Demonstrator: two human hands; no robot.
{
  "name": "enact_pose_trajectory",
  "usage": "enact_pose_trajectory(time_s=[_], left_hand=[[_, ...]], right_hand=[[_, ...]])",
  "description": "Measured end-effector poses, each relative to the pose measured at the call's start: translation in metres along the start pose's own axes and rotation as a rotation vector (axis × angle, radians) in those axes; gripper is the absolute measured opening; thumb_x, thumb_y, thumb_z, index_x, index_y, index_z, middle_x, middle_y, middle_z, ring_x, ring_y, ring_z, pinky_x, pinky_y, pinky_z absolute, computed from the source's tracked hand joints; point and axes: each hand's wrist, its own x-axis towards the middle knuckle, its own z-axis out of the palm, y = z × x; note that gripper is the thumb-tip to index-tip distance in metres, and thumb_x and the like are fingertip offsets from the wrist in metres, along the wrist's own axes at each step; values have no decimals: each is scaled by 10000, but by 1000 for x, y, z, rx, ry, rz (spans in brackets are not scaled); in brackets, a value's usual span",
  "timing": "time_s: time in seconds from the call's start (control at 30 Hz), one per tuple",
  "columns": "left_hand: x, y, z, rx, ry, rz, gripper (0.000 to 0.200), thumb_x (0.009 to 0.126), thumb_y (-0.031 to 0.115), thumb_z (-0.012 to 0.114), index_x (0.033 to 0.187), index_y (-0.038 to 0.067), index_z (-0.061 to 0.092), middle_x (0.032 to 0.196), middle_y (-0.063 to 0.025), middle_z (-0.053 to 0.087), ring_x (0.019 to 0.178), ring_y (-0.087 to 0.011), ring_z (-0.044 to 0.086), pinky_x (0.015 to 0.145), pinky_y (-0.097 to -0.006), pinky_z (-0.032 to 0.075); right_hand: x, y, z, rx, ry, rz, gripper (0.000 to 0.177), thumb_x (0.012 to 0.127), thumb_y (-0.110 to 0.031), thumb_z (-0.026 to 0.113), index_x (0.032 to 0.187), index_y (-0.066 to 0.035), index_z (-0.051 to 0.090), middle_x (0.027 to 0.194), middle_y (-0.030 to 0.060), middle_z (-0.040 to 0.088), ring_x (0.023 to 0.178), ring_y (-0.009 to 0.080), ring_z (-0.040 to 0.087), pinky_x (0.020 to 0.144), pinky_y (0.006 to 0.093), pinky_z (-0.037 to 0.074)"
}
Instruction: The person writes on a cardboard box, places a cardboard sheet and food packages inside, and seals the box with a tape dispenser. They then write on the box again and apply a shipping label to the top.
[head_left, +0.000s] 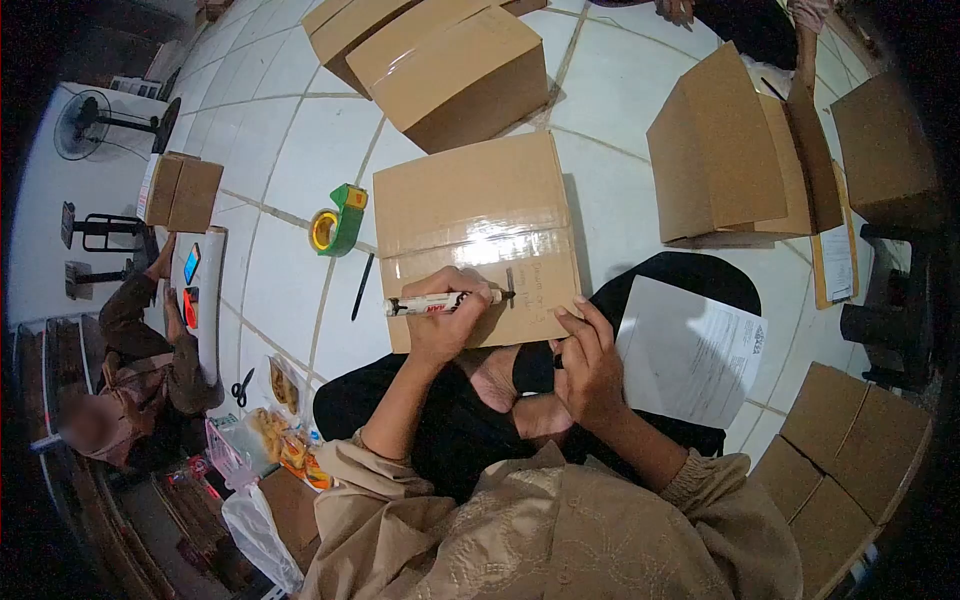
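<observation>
A taped cardboard box point(470, 195) lies in front of me at my lap, its flat face upward. My left hand point(445, 325) is closed around a white marker pen point(425, 304), whose dark tip touches the box beside a short dark stroke. Faint handwriting shows just right of that stroke, too small to read. At the near right corner of the box, my right hand point(588, 365) grips the edge with its fingertips on the cardboard. A printed paper sheet point(690, 345) rests over my right knee.
A green tape dispenser point(340, 220) and a black pen point(363, 287) lie left of the box. More cardboard boxes point(450, 75) stand ahead, with an open box point(725, 150) to the right. Scissors point(241, 388) and packaged food point(285, 440) are at left. Other people sit nearby.
</observation>
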Motion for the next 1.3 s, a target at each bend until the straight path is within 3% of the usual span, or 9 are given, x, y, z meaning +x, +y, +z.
enact_pose_trajectory(time_s=[0.47,0.53,0.6,0.73,0.77,0.87,0.93,1.2,1.3], left_hand=[[-3,-10,-3,-76,-60,15,98,718,75,650,746,-15,622,598,-61,588,531,-116,538,529,-246,438],[-2,-11,-8,-692,237,-391,151,728,99,602,841,1,583,761,-65,588,532,-136,519,496,-239,431],[-5,-24,-17,-1039,131,-296,144,880,219,537,880,75,526,737,-38,543,428,-98,441,372,-198,389],[-37,12,-9,-847,95,-231,214,894,255,518,752,114,442,621,-15,459,391,-80,373,366,-206,331],[-43,22,-6,-772,146,-209,240,883,268,537,734,113,432,610,-9,441,408,-81,378,377,-210,328],[-51,52,0,-545,93,-111,283,850,269,577,691,101,414,579,-3,405,438,-82,383,389,-215,323],[-53,64,5,-459,209,-93,306,825,238,598,640,90,403,547,-2,387,445,-86,387,400,-218,322],[-62,95,16,-360,161,-54,304,798,155,612,603,82,390,513,-13,402,421,-93,378,403,-234,315],[-68,96,14,-284,80,17,319,789,146,621,593,91,376,515,-24,434,416,-93,389,405,-229,325]], right_hand=[[1,0,0,-13,9,-8,126,754,-23,567,820,77,528,1161,235,510,1166,425,420,959,505,376],[5,-11,-2,88,114,76,163,725,-30,582,843,62,517,1109,229,521,1097,418,465,923,510,372],[5,-25,-12,193,117,-46,208,752,-173,595,842,-4,513,1050,206,533,965,374,510,831,481,384],[2,-45,-19,847,-385,270,264,874,-119,469,1092,6,388,967,231,516,921,422,521,766,462,418],[-6,-45,-5,892,-185,143,222,910,-126,446,1093,-7,404,936,225,533,901,405,549,748,457,427],[-1,-53,-34,878,-307,250,223,925,-152,456,1084,0,426,887,209,546,844,391,566,707,442,432],[-4,-52,-35,798,-234,78,253,938,-120,438,1164,-5,433,889,161,543,734,261,581,642,343,448],[-18,-45,-45,775,-153,-110,281,951,-180,435,1161,4,463,839,162,568,675,227,595,590,335,451],[-12,-53,-90,767,-599,141,293,941,-249,460,1082,8,474,787,193,586,716,292,610,598,375,460]])
